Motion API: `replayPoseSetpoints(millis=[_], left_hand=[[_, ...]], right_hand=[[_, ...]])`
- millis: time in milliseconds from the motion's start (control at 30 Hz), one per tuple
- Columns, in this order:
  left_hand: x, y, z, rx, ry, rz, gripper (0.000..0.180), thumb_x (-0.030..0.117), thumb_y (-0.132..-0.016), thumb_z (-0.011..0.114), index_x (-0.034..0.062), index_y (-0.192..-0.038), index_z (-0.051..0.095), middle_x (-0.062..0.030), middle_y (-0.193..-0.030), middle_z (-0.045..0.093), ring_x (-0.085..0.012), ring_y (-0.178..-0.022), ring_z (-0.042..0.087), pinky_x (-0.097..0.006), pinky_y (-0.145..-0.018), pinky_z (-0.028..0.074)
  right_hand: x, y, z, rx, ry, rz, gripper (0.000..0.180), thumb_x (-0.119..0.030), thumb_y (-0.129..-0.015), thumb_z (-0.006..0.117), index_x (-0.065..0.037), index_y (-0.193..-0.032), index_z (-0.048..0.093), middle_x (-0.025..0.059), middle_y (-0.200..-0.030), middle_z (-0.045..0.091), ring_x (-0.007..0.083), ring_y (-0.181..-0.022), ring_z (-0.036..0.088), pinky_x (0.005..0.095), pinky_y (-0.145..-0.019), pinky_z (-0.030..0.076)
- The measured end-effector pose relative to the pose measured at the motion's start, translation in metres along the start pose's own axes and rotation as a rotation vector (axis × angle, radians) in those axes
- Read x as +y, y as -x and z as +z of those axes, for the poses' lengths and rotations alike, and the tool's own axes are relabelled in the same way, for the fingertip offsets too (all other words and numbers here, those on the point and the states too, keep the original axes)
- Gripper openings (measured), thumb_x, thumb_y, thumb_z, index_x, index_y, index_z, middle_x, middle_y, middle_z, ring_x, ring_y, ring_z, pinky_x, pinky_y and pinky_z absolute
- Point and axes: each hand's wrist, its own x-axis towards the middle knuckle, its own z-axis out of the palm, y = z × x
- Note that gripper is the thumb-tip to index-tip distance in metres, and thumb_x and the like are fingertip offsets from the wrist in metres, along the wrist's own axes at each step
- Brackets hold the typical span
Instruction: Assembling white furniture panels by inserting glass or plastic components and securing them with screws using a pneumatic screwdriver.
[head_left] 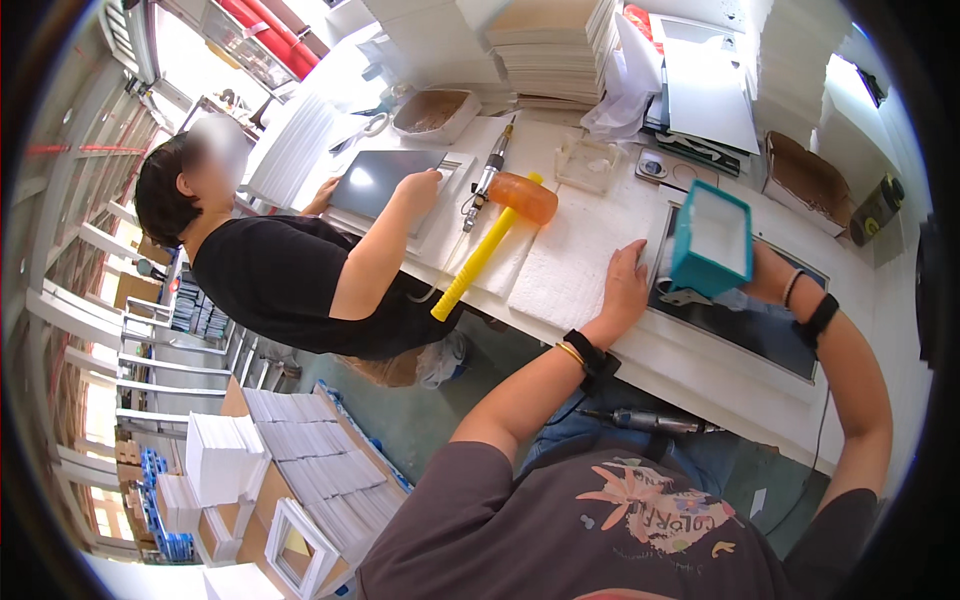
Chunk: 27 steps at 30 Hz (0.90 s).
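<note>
A dark glossy panel [752, 325] in a pale frame lies on the worktable before me. My left hand [628, 285] rests flat at the frame's left edge, fingers stretched out and holding nothing. Over the panel's left part, my right hand [766, 272] grips a teal open box [683, 240] by its right side; some of those fingers are hidden behind it. White shows inside the box, and a small metal piece sits at its lower corner. Left of my left hand is a white foam sheet [560, 275].
A mallet with an orange head [524, 198] and yellow handle lies left of the foam, beside a power screwdriver [487, 175]. A co-worker [290, 270] handles another grey panel [385, 182]. Cardboard trays [808, 180] and stacked boards [555, 50] line the back. A second screwdriver [650, 421] hangs below the table edge.
</note>
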Motion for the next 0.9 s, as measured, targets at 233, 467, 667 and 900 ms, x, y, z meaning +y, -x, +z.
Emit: replayPoseSetpoints(millis=[233,467,667,900], left_hand=[[-0.005,-0.004,0.0,-0.041,-0.001,0.028,0.039,-0.006,-0.073,0.055,0.0004,-0.111,0.052,-0.02,-0.103,0.056,-0.0328,-0.094,0.055,-0.037,-0.084,0.044],[0.001,0.002,-0.01,-0.037,-0.014,0.07,0.038,-0.006,-0.073,0.053,0.0007,-0.111,0.052,-0.0183,-0.104,0.056,-0.0328,-0.097,0.052,-0.037,-0.085,0.042],[0.004,0.005,-0.01,-0.035,-0.041,0.044,0.038,-0.007,-0.073,0.052,0.0006,-0.11,0.052,-0.0183,-0.106,0.056,-0.0326,-0.099,0.052,-0.037,-0.087,0.041],[-0.044,0.002,0.012,-0.098,-0.33,0.324,0.04,0.011,-0.086,0.047,0.0031,-0.125,0.043,-0.0174,-0.122,0.048,-0.0309,-0.117,0.041,-0.042,-0.099,0.03]], right_hand=[[0.019,0.026,0.019,0.086,-0.088,-0.159,0.034,-0.005,-0.074,0.06,-0.004,-0.108,0.057,0.0188,-0.106,0.058,0.0322,-0.098,0.055,0.0341,-0.087,0.044],[0.092,0.12,-0.008,-0.003,0.102,0.066,0.042,-0.003,-0.07,0.064,-0.001,-0.11,0.051,0.0184,-0.109,0.054,0.033,-0.103,0.051,0.0353,-0.09,0.04],[0.163,0.208,-0.031,0.173,0.251,0.324,0.034,-0.005,-0.07,0.065,0.003,-0.101,0.053,0.0224,-0.1,0.055,0.0359,-0.095,0.053,0.0363,-0.085,0.042],[0.131,0.2,-0.045,0.134,-0.698,0.343,0.05,-0.005,-0.08,0.055,-0.004,-0.128,0.04,0.0108,-0.128,0.047,0.0216,-0.12,0.043,0.0352,-0.103,0.031]])
